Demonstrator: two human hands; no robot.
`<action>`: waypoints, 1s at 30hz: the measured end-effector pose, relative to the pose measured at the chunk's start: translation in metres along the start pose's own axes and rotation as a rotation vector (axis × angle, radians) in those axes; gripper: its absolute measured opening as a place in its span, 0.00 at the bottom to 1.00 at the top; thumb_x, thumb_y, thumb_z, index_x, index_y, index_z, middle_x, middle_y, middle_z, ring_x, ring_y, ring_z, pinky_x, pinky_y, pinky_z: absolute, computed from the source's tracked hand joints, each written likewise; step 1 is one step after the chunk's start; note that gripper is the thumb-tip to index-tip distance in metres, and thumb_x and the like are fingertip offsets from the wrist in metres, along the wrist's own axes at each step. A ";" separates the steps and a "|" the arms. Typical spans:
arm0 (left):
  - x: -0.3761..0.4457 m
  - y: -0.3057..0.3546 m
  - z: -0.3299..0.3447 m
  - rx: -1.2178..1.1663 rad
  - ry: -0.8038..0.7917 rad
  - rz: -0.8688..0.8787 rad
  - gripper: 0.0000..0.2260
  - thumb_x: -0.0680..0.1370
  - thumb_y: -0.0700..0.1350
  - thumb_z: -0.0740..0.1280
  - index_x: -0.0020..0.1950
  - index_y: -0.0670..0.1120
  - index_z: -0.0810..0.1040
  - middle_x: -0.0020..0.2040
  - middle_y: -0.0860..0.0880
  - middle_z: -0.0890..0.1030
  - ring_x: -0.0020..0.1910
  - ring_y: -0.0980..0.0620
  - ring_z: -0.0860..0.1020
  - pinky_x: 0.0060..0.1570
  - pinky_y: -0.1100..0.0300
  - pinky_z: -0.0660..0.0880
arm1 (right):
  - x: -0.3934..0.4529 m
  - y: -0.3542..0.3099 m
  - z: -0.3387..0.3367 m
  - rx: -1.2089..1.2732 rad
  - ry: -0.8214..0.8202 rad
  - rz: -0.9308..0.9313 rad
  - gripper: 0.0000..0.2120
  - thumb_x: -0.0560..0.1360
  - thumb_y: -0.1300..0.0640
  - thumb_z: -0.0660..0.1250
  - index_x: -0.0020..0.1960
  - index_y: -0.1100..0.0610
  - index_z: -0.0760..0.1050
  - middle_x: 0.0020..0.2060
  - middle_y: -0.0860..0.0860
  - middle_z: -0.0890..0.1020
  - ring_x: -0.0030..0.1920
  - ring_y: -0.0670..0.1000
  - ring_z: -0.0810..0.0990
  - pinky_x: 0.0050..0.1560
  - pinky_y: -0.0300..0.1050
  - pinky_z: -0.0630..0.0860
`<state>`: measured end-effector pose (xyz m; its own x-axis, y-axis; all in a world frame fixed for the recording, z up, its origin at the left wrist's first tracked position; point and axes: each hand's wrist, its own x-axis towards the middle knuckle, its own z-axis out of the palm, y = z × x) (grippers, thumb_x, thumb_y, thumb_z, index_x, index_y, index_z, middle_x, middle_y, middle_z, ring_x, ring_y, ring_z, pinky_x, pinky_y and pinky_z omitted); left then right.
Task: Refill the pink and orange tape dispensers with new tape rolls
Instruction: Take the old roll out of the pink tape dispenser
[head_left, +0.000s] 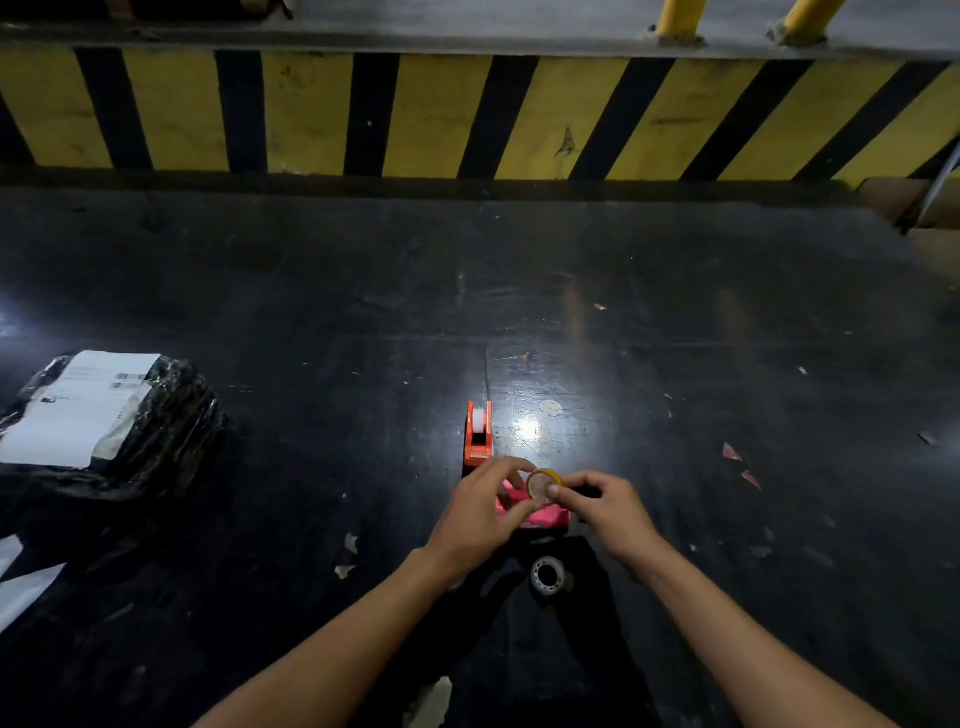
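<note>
Left hand (480, 512): fingers pinch the tape roll (542, 486), frame centre.
Right hand (605, 512): grips the same roll.
Pink dispenser (545, 517): directly beneath the roll.
Orange dispenser (478, 434): just above, white roll loaded.
Spare roll (548, 576): below the hands.
Black parcel (104, 426): left edge, label unreadable.

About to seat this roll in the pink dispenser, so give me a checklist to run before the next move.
1. Tape roll held by both hands, left hand and right hand: ok.
2. Pink dispenser directly under the roll: ok.
3. Pink dispenser's cradle empty: cannot tell, hands cover it.
4. Orange dispenser already carries a white roll: ok.
5. Loose core lies near the person, out of the way: ok.
6. Tape's free end located: cannot tell.
</note>
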<state>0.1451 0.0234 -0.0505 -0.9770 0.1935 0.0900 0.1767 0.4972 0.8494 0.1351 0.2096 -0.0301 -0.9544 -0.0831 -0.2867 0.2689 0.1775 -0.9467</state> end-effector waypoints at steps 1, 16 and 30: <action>-0.001 0.004 0.001 -0.031 0.012 0.013 0.14 0.73 0.46 0.76 0.57 0.53 0.80 0.50 0.54 0.79 0.44 0.61 0.77 0.44 0.71 0.72 | -0.003 0.001 0.000 0.054 -0.012 0.030 0.07 0.71 0.65 0.73 0.47 0.67 0.81 0.35 0.53 0.83 0.32 0.41 0.80 0.34 0.30 0.73; -0.018 0.026 0.010 -0.023 0.109 0.133 0.07 0.76 0.41 0.73 0.53 0.44 0.79 0.50 0.50 0.78 0.47 0.63 0.76 0.46 0.74 0.71 | -0.029 0.011 0.002 0.295 0.136 0.121 0.02 0.72 0.59 0.72 0.43 0.57 0.84 0.39 0.56 0.86 0.40 0.50 0.82 0.43 0.46 0.75; -0.029 0.003 0.009 -0.129 0.236 -0.065 0.12 0.77 0.38 0.71 0.60 0.46 0.82 0.52 0.53 0.83 0.47 0.62 0.79 0.48 0.73 0.72 | -0.047 0.086 -0.034 -0.952 0.150 -0.173 0.05 0.72 0.55 0.72 0.46 0.54 0.81 0.40 0.51 0.76 0.44 0.55 0.77 0.47 0.47 0.74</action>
<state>0.1750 0.0272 -0.0556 -0.9893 -0.0450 0.1388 0.1108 0.3878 0.9151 0.1985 0.2621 -0.0931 -0.9951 -0.0682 -0.0712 -0.0300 0.8973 -0.4404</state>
